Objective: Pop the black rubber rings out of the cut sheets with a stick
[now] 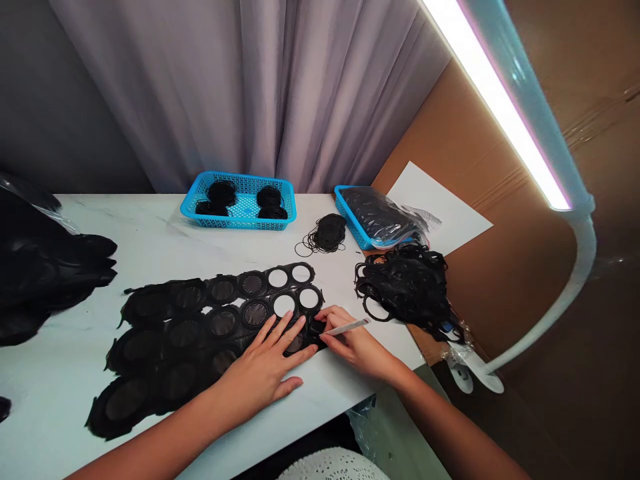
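Three rows of black sheet pieces with round rings (223, 323) lie on the white table. Some circles show dark material inside, others show white. My left hand (273, 357) rests flat with fingers spread over the right part of the lowest row. At that row's right end, my right hand (350, 340) is closed on a slim silver tool (347, 327), with its fingertips touching the black piece there. The tool's lower tip is hard to make out.
Behind are a blue basket (245, 221) with black ring bundles, a loose bundle (330, 232), and a second blue basket (355, 225) holding a plastic bag. Black scraps (410, 283) and a lamp (575, 267) stand right; black material (45, 267) lies left.
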Available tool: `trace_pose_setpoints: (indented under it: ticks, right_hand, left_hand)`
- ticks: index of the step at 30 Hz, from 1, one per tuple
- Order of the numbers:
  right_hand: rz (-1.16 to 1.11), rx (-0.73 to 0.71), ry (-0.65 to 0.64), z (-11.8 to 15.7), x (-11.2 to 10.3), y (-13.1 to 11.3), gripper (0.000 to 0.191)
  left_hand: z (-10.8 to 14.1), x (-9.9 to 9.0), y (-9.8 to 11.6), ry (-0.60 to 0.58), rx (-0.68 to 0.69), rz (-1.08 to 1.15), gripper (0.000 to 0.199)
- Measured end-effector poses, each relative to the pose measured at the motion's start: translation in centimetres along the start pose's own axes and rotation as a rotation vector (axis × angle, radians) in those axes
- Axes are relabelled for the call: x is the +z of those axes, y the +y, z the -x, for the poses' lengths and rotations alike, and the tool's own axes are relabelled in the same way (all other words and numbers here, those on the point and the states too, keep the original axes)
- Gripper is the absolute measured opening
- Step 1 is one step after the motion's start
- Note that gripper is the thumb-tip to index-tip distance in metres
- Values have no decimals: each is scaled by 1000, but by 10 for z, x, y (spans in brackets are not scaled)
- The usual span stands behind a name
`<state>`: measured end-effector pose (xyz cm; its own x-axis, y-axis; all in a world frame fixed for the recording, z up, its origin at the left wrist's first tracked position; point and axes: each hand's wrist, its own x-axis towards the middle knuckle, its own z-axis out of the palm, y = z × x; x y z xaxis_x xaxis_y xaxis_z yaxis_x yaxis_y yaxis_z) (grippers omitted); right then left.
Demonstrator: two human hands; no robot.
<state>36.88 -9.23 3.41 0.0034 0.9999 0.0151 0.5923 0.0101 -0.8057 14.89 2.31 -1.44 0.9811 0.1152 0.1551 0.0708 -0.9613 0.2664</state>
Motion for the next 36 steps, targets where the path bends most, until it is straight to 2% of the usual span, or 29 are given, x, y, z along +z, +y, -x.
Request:
trace_pose_setpoints:
  ticks: [5, 12, 18, 20, 23, 25, 27, 30, 33, 36]
  right_hand:
    - [-43, 11, 15, 0, 1, 6, 17]
    - [27, -5, 0, -1, 0, 3, 14]
    - [319, -161, 44, 4, 17, 8, 10]
    - [380, -145, 150, 3, 12, 18, 13]
    - [370, 68, 488, -5, -11, 32, 19]
    - [322, 184, 604, -12, -23, 33, 20]
    - [257, 172, 547, -17, -23, 25, 19]
    - [191, 8, 294, -20, 1, 5, 18]
    - [135, -125, 54, -19, 28, -12, 15]
    - [72, -152, -50, -19, 38, -18, 9]
  left_hand:
    - [0, 0, -1, -5, 5, 6, 65]
    - [1, 0, 0, 11, 2, 13, 62]
    - [0, 3, 0, 21, 2, 33, 61]
    - [-1, 2, 0, 12, -4, 28, 59]
    - [0, -5, 1, 3, 6, 28, 57]
    - [4, -14, 2, -13, 14, 26, 63]
    - [13, -22, 2, -30, 6, 11, 68]
    - [29, -27, 1, -14, -10, -13, 62]
    - [42, -23, 0, 18, -17, -23, 56]
    - [47, -18, 1, 33, -31, -20, 54]
